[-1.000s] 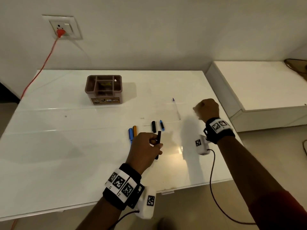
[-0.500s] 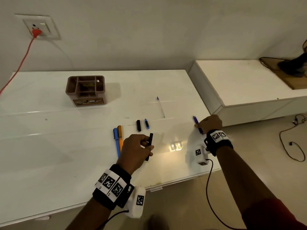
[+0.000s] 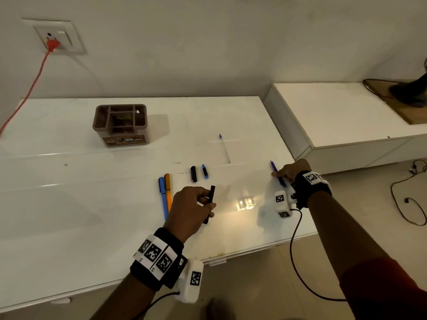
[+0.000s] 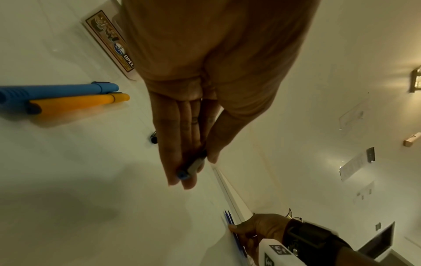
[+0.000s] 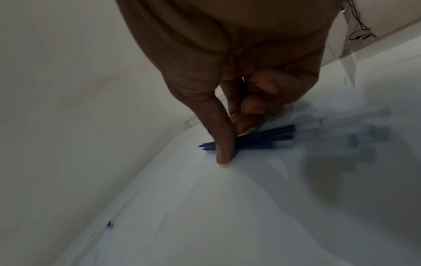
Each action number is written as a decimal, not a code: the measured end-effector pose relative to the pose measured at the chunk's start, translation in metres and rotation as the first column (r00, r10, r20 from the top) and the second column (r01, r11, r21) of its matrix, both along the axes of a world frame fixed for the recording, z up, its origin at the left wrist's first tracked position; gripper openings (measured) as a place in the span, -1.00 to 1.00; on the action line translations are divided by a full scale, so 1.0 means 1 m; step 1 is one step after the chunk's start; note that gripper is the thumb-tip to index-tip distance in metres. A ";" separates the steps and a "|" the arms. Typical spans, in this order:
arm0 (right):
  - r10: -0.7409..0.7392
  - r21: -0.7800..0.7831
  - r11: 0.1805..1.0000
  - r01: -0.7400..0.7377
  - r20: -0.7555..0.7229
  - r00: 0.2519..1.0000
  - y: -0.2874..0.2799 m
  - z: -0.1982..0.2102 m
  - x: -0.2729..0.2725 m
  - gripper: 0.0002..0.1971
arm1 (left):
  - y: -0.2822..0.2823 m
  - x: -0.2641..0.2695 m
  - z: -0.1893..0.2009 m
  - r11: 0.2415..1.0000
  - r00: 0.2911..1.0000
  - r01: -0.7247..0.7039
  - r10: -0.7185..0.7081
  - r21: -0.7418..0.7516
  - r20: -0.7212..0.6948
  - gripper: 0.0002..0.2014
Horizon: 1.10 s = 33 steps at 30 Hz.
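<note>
My left hand point(image 3: 196, 204) hovers over the middle of the white table point(image 3: 69, 215) and grips a black pen point(image 3: 210, 199) between thumb and fingers. The left wrist view shows that pen point(image 4: 193, 166) end-on, pinched at the fingertips. My right hand point(image 3: 288, 172) is down at the table's right edge, thumb and forefinger pinching a small bundle of blue pens point(image 3: 276, 172) that lie on the surface. In the right wrist view the thumb point(image 5: 224, 149) crosses the blue pens point(image 5: 268, 136) near their tips; the other fingers are curled.
A brown desk organizer point(image 3: 120, 122) stands at the back left. A blue marker point(image 3: 163, 197) and an orange marker point(image 3: 168, 190) lie side by side, with a black cap point(image 3: 193, 173), a blue cap point(image 3: 205, 171) and a clear pen point(image 3: 224, 148) beyond. A lower white cabinet point(image 3: 346, 116) adjoins on the right.
My right hand has moved from above the table's middle down to the right edge and has taken hold of the blue pens. The left hand keeps holding the black pen.
</note>
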State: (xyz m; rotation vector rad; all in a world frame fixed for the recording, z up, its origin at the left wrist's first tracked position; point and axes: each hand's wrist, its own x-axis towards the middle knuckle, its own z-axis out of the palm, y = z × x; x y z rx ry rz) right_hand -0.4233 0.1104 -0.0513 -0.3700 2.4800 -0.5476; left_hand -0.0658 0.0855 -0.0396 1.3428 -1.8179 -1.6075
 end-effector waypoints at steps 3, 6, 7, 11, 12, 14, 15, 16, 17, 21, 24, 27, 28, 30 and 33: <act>-0.005 0.000 1.000 0.005 -0.029 1.000 -0.001 -0.002 0.001 -0.49 | 0.000 0.002 0.000 1.000 1.000 0.003 -0.003 -0.012 0.007 -0.72; -0.003 -0.054 0.999 0.002 -0.023 1.000 -0.001 0.005 0.002 -0.57 | -0.001 0.003 0.001 1.000 1.000 0.003 -0.003 -0.007 0.009 -0.74; -0.013 -0.132 0.991 0.013 -0.002 1.000 -0.002 0.013 0.006 -0.62 | -0.002 0.004 0.002 1.000 1.000 0.004 -0.004 -0.007 0.009 -0.75; -0.045 -0.568 0.810 0.149 0.193 0.980 -0.005 0.055 0.059 -0.76 | -0.004 0.007 0.003 1.000 1.000 -0.003 0.003 -0.019 0.001 -0.75; -0.003 -0.644 0.751 0.145 0.217 0.976 -0.004 0.064 0.081 -0.84 | -0.004 0.008 0.003 1.000 1.000 -0.003 0.003 -0.018 -0.002 -0.76; 0.102 -0.738 0.666 0.109 0.234 0.967 -0.001 0.074 0.127 -0.94 | -0.004 0.010 0.003 1.000 1.000 0.002 -0.002 -0.016 -0.010 -0.78; 0.137 -0.765 0.636 0.099 0.238 0.962 0.001 0.075 0.149 -0.95 | -0.003 0.011 0.003 1.000 1.000 0.005 -0.006 -0.019 -0.013 -0.78; 0.150 -0.783 0.615 0.092 0.231 0.961 0.001 0.073 0.167 -0.94 | -0.003 0.011 0.002 1.000 1.000 0.007 -0.008 -0.026 -0.015 -0.79; 0.153 -0.796 0.600 0.078 0.210 0.966 0.000 0.070 0.183 -0.95 | -0.002 0.013 0.002 0.999 1.000 0.006 -0.007 -0.033 -0.016 -0.79; 0.155 -0.834 0.552 0.012 0.117 0.981 -0.010 0.058 0.212 -0.92 | -0.006 0.022 0.001 0.999 0.999 -0.025 0.024 -0.028 -0.040 -0.81; 0.166 -0.859 0.513 -0.001 0.098 0.981 -0.015 0.059 0.219 -0.94 | -0.010 0.030 0.002 0.998 0.995 -0.056 0.057 0.011 -0.076 -0.81; 0.158 -0.874 0.486 -0.014 0.072 0.985 -0.018 0.060 0.221 -0.93 | -0.012 0.033 0.002 0.997 0.993 -0.074 0.076 0.030 -0.093 -0.81; 0.154 -0.876 0.482 -0.015 0.069 0.986 -0.019 0.060 0.220 -0.92 | -0.012 0.032 0.003 0.996 0.992 -0.077 0.080 0.036 -0.096 -0.80; 0.161 -0.871 0.490 -0.026 0.061 0.985 -0.020 0.059 0.219 -0.91 | -0.012 0.032 0.004 0.996 0.991 -0.078 0.082 0.039 -0.103 -0.80; 0.200 -0.844 0.534 -0.058 0.060 0.978 -0.020 0.056 0.221 -0.92 | -0.012 0.032 0.005 0.997 0.989 -0.069 0.075 0.045 -0.124 -0.79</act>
